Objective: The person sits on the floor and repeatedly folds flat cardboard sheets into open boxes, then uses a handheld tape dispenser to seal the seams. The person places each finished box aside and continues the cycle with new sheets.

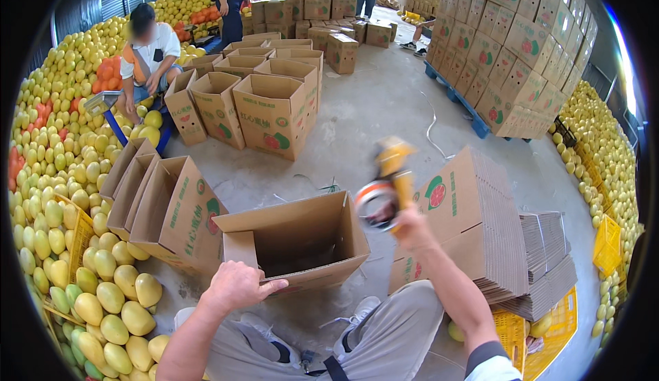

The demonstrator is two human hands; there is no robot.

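Our left hand [237, 286] clasps open box [302, 217], near rim | our right hand [413, 230] grips tape gun [394, 175], blurred | flattened boxes [480, 226] right

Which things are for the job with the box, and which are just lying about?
For the job, it seems:
open box, left hand on its near edge
yellow tape dispenser, in the right hand
probably the stack of flattened boxes

Seemingly just around:
blue pallet
yellow crate, far right
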